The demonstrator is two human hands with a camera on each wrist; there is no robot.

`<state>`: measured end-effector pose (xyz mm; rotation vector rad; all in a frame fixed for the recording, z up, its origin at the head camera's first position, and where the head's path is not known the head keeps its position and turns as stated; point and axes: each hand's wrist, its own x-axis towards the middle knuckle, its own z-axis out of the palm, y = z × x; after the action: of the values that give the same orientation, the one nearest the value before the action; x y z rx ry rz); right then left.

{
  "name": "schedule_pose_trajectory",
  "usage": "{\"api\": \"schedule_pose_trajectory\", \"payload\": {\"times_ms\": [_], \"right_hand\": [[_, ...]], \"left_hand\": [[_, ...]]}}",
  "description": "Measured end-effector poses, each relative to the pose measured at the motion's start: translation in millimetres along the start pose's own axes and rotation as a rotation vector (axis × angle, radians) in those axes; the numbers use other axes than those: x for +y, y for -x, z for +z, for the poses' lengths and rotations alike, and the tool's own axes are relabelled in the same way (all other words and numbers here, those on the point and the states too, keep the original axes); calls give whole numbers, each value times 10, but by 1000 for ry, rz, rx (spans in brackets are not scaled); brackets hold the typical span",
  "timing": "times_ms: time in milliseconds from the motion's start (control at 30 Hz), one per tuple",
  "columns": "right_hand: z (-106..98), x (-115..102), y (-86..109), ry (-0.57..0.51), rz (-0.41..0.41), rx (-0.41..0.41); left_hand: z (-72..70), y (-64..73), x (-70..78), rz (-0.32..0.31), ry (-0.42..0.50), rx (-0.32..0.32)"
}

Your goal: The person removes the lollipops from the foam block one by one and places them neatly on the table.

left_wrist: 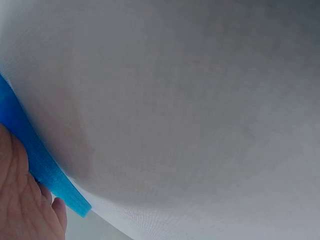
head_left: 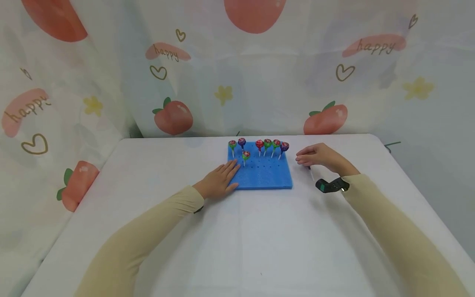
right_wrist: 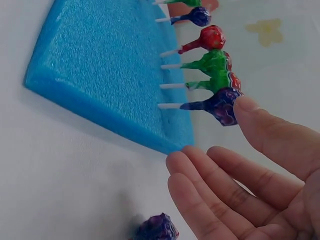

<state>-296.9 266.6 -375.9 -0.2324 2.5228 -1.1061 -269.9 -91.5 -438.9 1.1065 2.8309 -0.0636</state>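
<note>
My left hand lies with its fingers straight over the left edge of a blue foam board. My right hand is just right of the board, fingers loosely bent and thumb apart, with nothing between them. Beneath it a purple-wrapped lollipop lies on the table, its white stick pointing toward me. Several wrapped lollipops stand in the board's back row, among them a red one and a purple one at the right end. A green one stands further forward, near my left fingertips.
The board rests toward the far side of a white-covered table, and rows of small holes run across its top. Behind the table hangs a white curtain printed with fruit, hearts and flowers.
</note>
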Motion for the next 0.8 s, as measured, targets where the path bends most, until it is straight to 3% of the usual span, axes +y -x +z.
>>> {"api": "schedule_pose_trajectory", "payload": {"times_ms": [333,667,800], "right_hand": [[221,-76,-192,-136,-25,24],[416,-80,-315,-223,0,84],[462,-46,-390,-211,9,101]], "left_hand": [[-16,-3,-9,11,-7,9],[4,-13,-15,-8,-17,-1],[12,-11,-16,-12,-16,-3]]}}
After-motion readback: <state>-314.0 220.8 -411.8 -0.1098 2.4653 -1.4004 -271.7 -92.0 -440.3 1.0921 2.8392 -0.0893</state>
